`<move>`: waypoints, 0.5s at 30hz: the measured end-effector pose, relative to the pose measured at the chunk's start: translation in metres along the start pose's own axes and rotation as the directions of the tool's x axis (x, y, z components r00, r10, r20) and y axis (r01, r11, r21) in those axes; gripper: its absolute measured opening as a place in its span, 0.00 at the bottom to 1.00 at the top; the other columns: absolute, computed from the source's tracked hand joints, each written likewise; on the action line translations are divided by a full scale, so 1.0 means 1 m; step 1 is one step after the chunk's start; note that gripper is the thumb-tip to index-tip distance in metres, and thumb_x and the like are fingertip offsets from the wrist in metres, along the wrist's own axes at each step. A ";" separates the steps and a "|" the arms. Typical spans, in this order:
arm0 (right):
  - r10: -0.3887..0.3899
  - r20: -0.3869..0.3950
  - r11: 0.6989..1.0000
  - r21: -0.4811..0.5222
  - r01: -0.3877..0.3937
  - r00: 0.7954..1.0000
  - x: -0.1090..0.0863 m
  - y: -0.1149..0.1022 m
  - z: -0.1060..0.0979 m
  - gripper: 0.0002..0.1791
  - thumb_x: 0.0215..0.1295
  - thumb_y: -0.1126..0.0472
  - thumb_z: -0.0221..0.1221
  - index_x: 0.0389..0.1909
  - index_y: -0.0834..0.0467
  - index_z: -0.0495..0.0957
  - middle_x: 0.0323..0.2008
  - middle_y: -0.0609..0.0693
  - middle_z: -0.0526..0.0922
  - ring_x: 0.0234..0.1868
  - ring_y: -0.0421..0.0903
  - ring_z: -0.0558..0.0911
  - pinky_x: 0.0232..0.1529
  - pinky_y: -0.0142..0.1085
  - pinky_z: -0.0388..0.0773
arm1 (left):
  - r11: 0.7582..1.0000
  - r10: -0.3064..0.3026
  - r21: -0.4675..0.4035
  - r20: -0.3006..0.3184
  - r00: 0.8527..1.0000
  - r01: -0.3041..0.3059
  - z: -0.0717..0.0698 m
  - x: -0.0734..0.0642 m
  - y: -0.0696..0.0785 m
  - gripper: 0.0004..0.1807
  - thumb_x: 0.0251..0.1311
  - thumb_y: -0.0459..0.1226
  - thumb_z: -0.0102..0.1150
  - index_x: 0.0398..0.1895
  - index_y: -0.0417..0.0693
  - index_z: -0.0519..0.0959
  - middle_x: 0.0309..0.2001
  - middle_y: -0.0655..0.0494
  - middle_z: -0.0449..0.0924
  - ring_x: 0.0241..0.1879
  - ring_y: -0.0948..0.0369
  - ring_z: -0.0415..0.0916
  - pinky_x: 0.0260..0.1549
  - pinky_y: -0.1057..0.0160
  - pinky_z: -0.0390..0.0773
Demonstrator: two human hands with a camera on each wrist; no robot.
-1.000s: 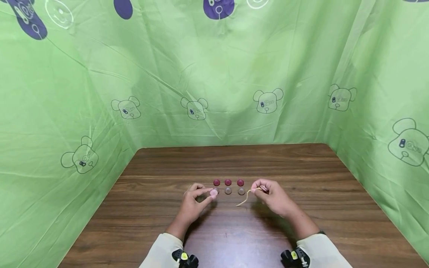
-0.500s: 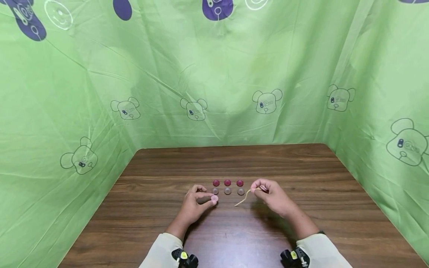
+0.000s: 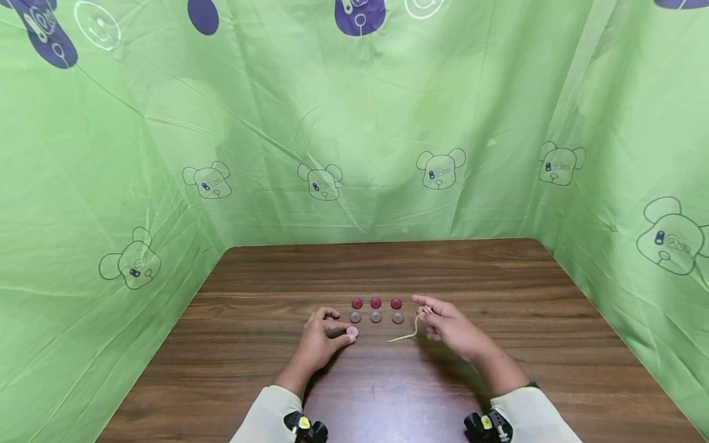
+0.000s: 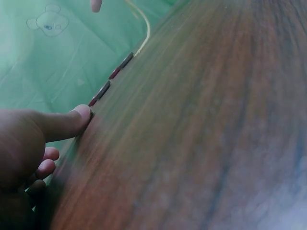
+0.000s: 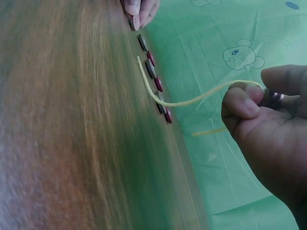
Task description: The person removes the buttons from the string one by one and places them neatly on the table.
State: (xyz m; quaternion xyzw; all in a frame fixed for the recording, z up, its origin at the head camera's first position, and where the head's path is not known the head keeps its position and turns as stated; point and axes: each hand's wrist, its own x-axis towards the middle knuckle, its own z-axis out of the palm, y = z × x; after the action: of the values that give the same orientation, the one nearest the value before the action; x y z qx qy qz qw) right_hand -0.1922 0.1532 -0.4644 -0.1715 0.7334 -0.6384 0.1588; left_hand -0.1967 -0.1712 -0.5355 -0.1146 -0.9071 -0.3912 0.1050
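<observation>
My left hand [image 3: 318, 338] pinches a pink button [image 3: 352, 331] between thumb and fingers at the table surface, just in front of the left grey-brown button [image 3: 356, 317]. In the right wrist view that pink button [image 5: 135, 21] stands tilted on its edge. Raised right of the rows, my right hand [image 3: 451, 326] holds a yellow string [image 3: 407, 336], with pink buttons [image 3: 426, 311] partly hidden by its fingers. One string end trails down toward the wood. Two more grey-brown buttons [image 3: 376, 316] continue the near row, and three dark red buttons [image 3: 376, 303] form the row behind.
The brown wood-grain table [image 3: 266, 271] reaches back to green curtains [image 3: 376, 209] printed with bear faces, which enclose its back and sides. A black wrist camera [image 3: 311, 431] sits on the left cuff, another [image 3: 482, 426] on the right.
My left hand has brought the pink button toward me, from over the left grey-brown button to the table in front. My right index finger has straightened, and the string hangs lower.
</observation>
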 end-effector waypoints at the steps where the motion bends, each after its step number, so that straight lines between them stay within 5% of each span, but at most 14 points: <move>1: -0.001 0.004 1.000 -0.003 0.001 1.000 0.000 0.000 0.000 0.32 0.85 0.67 0.46 0.81 0.78 0.53 0.34 0.45 0.66 0.28 0.37 0.66 0.31 0.28 0.68 | 1.000 -0.001 0.000 0.001 1.000 0.001 0.000 0.000 0.000 0.09 0.56 0.42 0.84 0.38 0.53 0.96 0.55 0.48 0.82 0.55 0.53 0.76 0.58 0.49 0.74; 5: -0.018 0.014 1.000 -0.005 0.018 1.000 0.000 0.002 0.000 0.27 0.88 0.66 0.45 0.79 0.74 0.56 0.34 0.47 0.66 0.29 0.38 0.67 0.30 0.28 0.68 | 1.000 -0.007 0.001 0.005 1.000 0.007 0.000 0.001 0.000 0.10 0.56 0.44 0.84 0.39 0.52 0.96 0.56 0.47 0.82 0.57 0.51 0.77 0.59 0.46 0.74; 11: -0.042 0.032 0.999 0.035 0.041 0.999 0.000 0.006 0.000 0.10 0.89 0.66 0.38 0.62 0.67 0.56 0.33 0.51 0.69 0.29 0.39 0.68 0.28 0.28 0.65 | 1.000 0.004 0.015 0.011 1.000 -0.004 0.001 0.001 -0.001 0.12 0.55 0.43 0.85 0.41 0.51 0.96 0.59 0.46 0.81 0.61 0.46 0.76 0.63 0.41 0.73; 15: -0.051 0.037 0.998 0.041 0.049 0.998 0.000 0.009 0.000 0.08 0.90 0.66 0.36 0.59 0.67 0.54 0.33 0.51 0.72 0.27 0.39 0.69 0.26 0.27 0.65 | 1.000 0.011 0.021 0.018 1.000 -0.011 0.001 0.000 -0.001 0.13 0.54 0.41 0.85 0.41 0.49 0.95 0.60 0.46 0.80 0.63 0.45 0.75 0.64 0.39 0.72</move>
State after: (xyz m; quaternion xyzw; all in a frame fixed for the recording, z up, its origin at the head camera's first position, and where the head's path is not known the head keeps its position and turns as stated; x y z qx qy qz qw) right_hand -0.1929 0.1540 -0.4733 -0.1987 0.7127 -0.6534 0.1599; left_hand -0.1972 -0.1713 -0.5363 -0.1220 -0.9115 -0.3799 0.1001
